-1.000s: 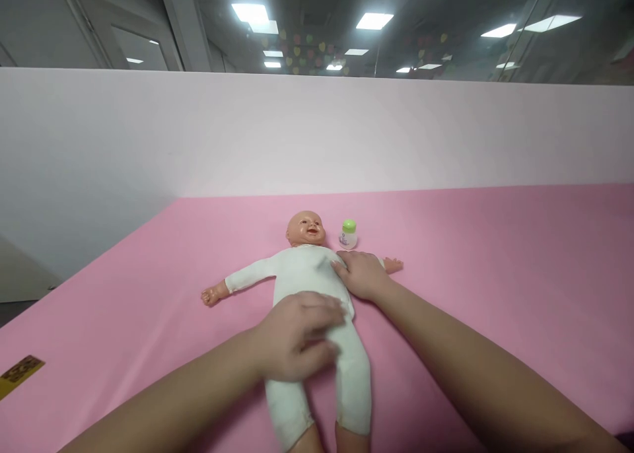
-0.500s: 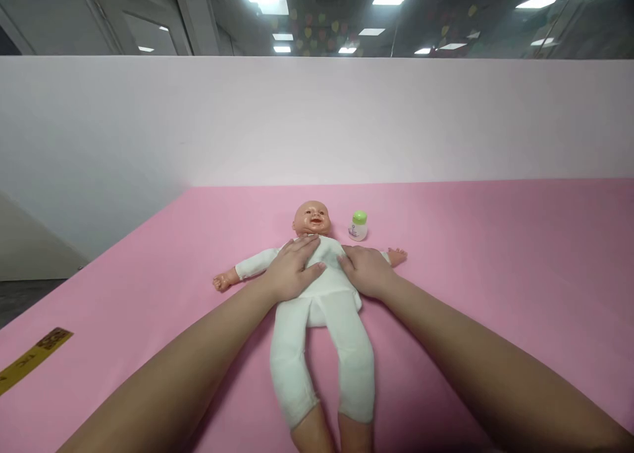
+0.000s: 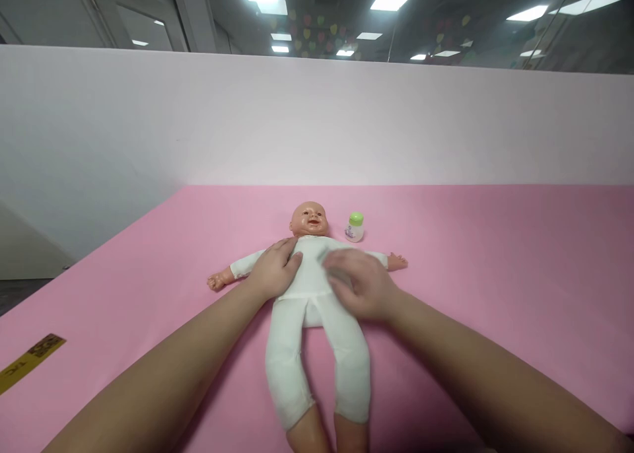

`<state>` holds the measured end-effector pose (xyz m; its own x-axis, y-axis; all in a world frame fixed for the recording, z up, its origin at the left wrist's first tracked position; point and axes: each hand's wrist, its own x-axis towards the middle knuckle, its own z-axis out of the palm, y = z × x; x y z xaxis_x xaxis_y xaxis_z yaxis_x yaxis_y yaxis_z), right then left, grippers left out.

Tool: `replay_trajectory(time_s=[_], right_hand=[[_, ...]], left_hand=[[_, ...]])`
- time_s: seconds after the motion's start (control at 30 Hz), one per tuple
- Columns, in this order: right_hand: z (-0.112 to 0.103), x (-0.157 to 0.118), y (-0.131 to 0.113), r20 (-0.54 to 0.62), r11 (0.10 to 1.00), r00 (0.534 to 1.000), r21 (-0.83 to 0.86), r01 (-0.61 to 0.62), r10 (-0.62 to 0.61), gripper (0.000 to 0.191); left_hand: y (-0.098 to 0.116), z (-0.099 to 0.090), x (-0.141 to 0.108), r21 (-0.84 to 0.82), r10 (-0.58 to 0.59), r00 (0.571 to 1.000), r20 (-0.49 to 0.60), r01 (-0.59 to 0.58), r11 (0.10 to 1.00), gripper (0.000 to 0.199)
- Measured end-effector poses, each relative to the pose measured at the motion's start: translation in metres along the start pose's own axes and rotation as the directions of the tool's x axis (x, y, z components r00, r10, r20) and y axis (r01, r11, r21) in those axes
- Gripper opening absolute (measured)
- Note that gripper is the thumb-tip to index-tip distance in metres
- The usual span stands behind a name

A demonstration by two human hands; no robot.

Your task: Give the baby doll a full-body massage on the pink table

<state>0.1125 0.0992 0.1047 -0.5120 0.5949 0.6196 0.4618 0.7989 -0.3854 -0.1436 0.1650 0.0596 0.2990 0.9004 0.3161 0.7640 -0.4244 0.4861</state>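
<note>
A baby doll (image 3: 312, 275) in a white suit lies on its back, head at the far end and arms spread. My left hand (image 3: 275, 268) rests open on the left side of its chest and holds nothing. Over the right side of the chest is my right hand (image 3: 364, 282), slightly blurred, its fingers curved with a gap between thumb and fingers; nothing shows in it. Beyond the right hand, beside the doll's head, stands a small clear jar (image 3: 354, 228) with a green lid.
The doll lies on a pink surface (image 3: 485, 261). A pale wall panel (image 3: 317, 123) stands along the far edge, with glass above it. A yellow printed strip (image 3: 32, 362) is stuck at the near left.
My right hand has lifted off the doll's side and moved inward over the chest, its fingers now more curved. My left hand has slid slightly outward to the left.
</note>
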Motion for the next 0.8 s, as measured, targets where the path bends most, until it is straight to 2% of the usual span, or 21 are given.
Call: replay_trajectory(time_s=[0.03, 0.1, 0.17, 0.23, 0.33, 0.43, 0.53, 0.63, 0.8], right_hand=[[0.001, -0.002, -0.015, 0.077, 0.982, 0.989, 0.155, 0.112, -0.125, 0.023], [0.009, -0.006, -0.040, 0.135, 0.883, 0.951, 0.427, 0.197, -0.278, 0.014], [0.018, -0.009, -0.051, 0.109, 0.828, 0.942, 0.516, 0.220, -0.318, 0.012], [0.026, -0.010, -0.047, 0.084, 0.842, 0.951, 0.494, 0.219, -0.296, 0.010], [0.030, -0.006, -0.023, 0.078, 0.931, 0.981, 0.338, 0.139, -0.175, 0.017], [0.030, 0.001, 0.006, 0.112, 0.990, 0.993, 0.133, -0.038, 0.023, 0.033], [0.032, 0.008, 0.031, 0.220, 0.981, 0.956, -0.056, -0.188, 0.195, 0.052], [0.033, 0.013, 0.051, 0.278, 0.947, 0.908, -0.168, -0.275, 0.313, 0.066], [0.020, 0.016, 0.058, 0.242, 0.863, 0.843, -0.299, -0.406, 0.480, 0.061]], left_hand=[[0.001, -0.001, -0.001, -0.002, 0.006, 1.000, -0.002, -0.006, 1.000, 0.062], [0.003, -0.002, -0.002, -0.009, 0.015, 1.000, -0.003, -0.015, 1.000, 0.061], [0.005, -0.002, -0.002, -0.012, 0.020, 1.000, -0.002, -0.020, 1.000, 0.060], [0.007, -0.003, -0.003, -0.009, 0.017, 1.000, -0.002, -0.017, 1.000, 0.059], [0.008, -0.003, -0.003, 0.000, 0.012, 1.000, 0.004, -0.012, 1.000, 0.060], [0.009, -0.002, -0.003, 0.010, 0.016, 0.999, 0.028, -0.016, 1.000, 0.060], [0.010, -0.001, -0.004, 0.025, 0.017, 0.999, 0.032, -0.018, 1.000, 0.062], [0.010, -0.001, -0.004, 0.038, 0.046, 0.999, 0.026, -0.047, 0.998, 0.063], [0.009, -0.001, -0.003, 0.030, 0.038, 0.999, 0.026, -0.039, 0.999, 0.060]])
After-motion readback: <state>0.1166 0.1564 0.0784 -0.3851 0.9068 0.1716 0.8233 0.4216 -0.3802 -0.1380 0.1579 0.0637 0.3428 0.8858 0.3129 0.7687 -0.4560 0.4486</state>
